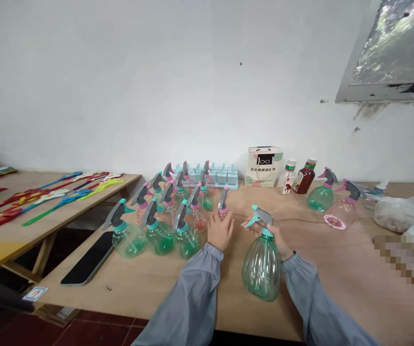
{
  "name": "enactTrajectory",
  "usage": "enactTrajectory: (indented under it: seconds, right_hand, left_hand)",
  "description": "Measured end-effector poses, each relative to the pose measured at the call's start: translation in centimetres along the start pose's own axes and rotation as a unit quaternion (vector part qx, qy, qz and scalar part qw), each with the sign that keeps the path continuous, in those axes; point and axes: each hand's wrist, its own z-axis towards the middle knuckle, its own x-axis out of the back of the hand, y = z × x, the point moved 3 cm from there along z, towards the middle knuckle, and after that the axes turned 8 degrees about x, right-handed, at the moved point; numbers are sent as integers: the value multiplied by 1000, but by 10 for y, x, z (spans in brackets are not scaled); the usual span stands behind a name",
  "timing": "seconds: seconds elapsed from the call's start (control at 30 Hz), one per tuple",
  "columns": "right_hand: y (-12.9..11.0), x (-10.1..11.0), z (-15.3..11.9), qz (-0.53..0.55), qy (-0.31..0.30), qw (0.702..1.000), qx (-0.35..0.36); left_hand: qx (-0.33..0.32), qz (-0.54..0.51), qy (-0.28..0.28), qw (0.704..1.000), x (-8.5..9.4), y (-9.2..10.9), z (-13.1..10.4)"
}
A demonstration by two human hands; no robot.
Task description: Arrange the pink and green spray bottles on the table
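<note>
My right hand (281,244) is wrapped round the neck of a clear green spray bottle (261,269), which has a grey and turquoise trigger head. This bottle tilts slightly above the table's front part, its nozzle pointing left. Farther left, my left hand (220,230) is closed round a pink spray bottle (223,203). Only that bottle's grey and pink head shows; its body is hidden behind the hand. Beside my left hand stand several more spray bottles in rows, among them a green one (187,240) and a pink one (197,216).
A phone (88,259) lies at the wooden table's left edge. Ice-pop moulds (227,179), a paper bag (264,168) and two drink bottles (305,177) line the wall. Two spray bottles (321,197) and a plastic bag (396,214) are at right. Colourful knitted-looking strips (62,194) cover another table.
</note>
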Motion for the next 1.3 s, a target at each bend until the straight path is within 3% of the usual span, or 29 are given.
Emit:
enactTrajectory:
  seconds: [0.23, 0.4, 0.6, 0.8, 1.3]
  right_hand:
    - [-2, 3, -1, -35, 30, 999, 14]
    - [-4, -4, -1, 13, 2, 1000, 0]
    - [2, 0, 0, -3, 26, 999, 25]
    - [1, -4, -1, 30, 1, 999, 18]
    - [6, 2, 0, -16, 43, 997, 57]
  left_hand:
    - [-15, -2, 9, 1000, -3, -3, -2]
    - [-12, -11, 10, 1000, -4, -4, -2]
    - [-18, -20, 26, 999, -6, -5, -3]
    - [-17, -21, 13, 1000, -6, -6, -2]
    - [-38, 2, 20, 999, -6, -6, -2]
